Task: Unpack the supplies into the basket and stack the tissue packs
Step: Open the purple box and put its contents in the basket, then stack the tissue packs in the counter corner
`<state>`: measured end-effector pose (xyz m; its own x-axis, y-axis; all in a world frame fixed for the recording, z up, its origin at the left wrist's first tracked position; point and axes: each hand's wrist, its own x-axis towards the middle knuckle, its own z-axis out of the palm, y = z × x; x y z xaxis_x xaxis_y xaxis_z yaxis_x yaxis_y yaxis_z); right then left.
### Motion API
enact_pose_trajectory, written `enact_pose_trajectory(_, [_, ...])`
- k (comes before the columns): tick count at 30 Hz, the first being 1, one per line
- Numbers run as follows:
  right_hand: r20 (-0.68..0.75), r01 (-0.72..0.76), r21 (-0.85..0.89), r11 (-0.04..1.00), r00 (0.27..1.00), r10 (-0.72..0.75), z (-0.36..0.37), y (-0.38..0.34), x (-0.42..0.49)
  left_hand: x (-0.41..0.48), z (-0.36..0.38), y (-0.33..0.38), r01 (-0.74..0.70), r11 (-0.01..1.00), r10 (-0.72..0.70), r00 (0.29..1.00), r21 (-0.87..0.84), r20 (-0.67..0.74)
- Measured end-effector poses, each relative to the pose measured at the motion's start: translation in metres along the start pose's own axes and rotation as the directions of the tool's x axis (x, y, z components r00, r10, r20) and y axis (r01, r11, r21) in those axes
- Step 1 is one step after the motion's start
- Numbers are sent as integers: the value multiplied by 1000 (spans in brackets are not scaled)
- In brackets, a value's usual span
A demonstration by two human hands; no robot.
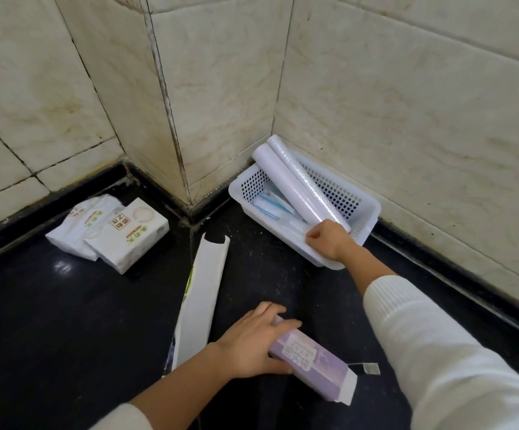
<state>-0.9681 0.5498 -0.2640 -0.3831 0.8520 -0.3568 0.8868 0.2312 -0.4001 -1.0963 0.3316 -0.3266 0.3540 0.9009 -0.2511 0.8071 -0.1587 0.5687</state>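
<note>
A white perforated basket [362,209] sits in the wall corner on the dark floor. Two long white rolls [295,181] lean in it, their far ends sticking out over the rim, with blue-and-white packets [272,206] underneath. My right hand [328,238] rests at the basket's near rim, its fingers closed on the near end of a roll. My left hand [256,342] grips a purple box [310,366] lying on the floor, its near flap open. Two white tissue packs [109,234] lie at the left by the wall, one overlapping the other.
An empty long white carton [200,299] lies open on the floor between the tissue packs and the purple box. A small torn tab [371,367] lies right of the box. Tiled walls and a black baseboard enclose the corner.
</note>
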Motion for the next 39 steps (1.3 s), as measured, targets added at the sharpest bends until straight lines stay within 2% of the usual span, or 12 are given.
enact_pose_trajectory(4, [-152,5,24,1000,988,-1,-16,-10,-5,-1,-11,-3,11,1000,-14,996,-28,-85])
enact_pose_trajectory(7, [-229,83,63,995,971,-67,-22,-28,-9,-3,-30,-14,33,996,-51,970,-78,-238])
enact_pose_trajectory(9, [-232,144,93,985,965,-120,-18,-47,-10,-9,-48,-28,65,990,-106,923,-123,-370])
enact_pose_trajectory(11, [-210,188,124,974,965,-159,-6,-74,-10,-20,-67,-48,117,976,-195,845,-184,-497])
enact_pose_trajectory(14, [-120,236,186,954,969,-216,27,-122,-5,-51,-85,-84,226,931,-362,660,-286,-659])
enact_pose_trajectory(18, [16,318,218,923,944,-330,83,-177,-1,-101,-85,-131,392,831,-545,431,-394,-719])
enact_pose_trajectory(20, [60,352,200,915,927,-370,110,-203,-1,-129,-81,-153,448,777,-611,369,-442,-701])
enact_pose_trajectory(25, [63,441,105,892,892,-448,149,-252,6,-164,-90,-200,535,667,-718,273,-519,-640])
enact_pose_trajectory(28, [49,488,4,873,872,-488,162,-268,12,-163,-106,-226,572,623,-754,259,-533,-603])
enact_pose_trajectory(31, [87,477,-140,868,879,-469,175,-274,16,-156,-115,-252,579,629,-762,328,-519,-558])
enact_pose_trajectory(34, [66,483,-193,854,875,-480,184,-271,17,-149,-117,-274,581,624,-779,403,-522,-481])
enact_pose_trajectory(39, [-38,536,-223,814,830,-557,193,-253,17,-143,-124,-294,567,628,-772,369,-533,-518])
